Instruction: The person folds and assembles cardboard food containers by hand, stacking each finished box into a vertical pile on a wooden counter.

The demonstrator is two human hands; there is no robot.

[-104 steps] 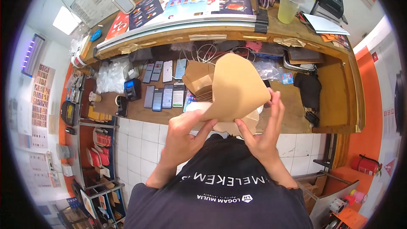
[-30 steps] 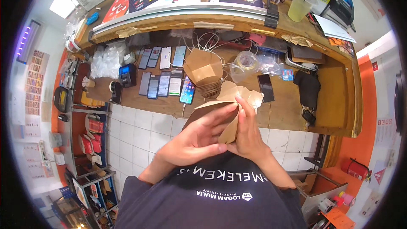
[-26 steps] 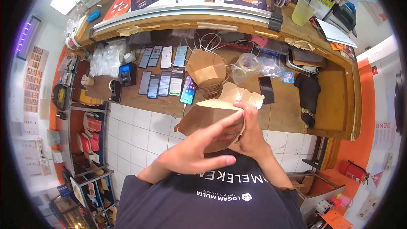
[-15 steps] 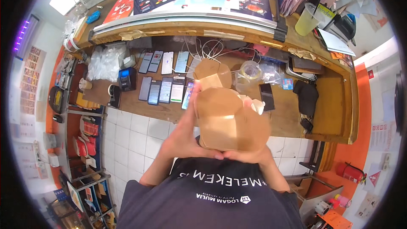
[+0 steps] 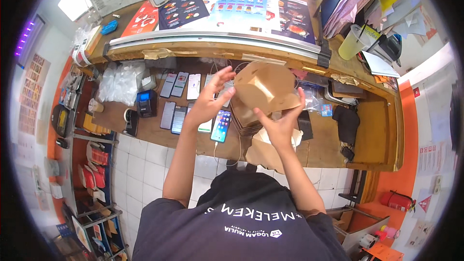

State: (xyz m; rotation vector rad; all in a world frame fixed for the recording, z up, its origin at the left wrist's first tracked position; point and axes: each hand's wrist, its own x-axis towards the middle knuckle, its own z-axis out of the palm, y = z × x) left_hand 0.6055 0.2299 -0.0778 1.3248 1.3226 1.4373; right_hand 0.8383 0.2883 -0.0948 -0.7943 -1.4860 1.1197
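Brown box [image 5: 266,83] shifted out from shirt [image 5: 249,198] to 12 o'clock, over carton stack [image 5: 240,118]; resting or held clear, can't tell. Left hand [image 5: 210,100] spread at its 9 o'clock, contact unclear; right hand [image 5: 282,124] pinches its 5 o'clock edge. Two-handed shaping apparently paused.

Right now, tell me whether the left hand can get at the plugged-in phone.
Probably yes: the left hand is open and close by, and nothing covers the phone. That hand may touch the box, but the right hand grips it.
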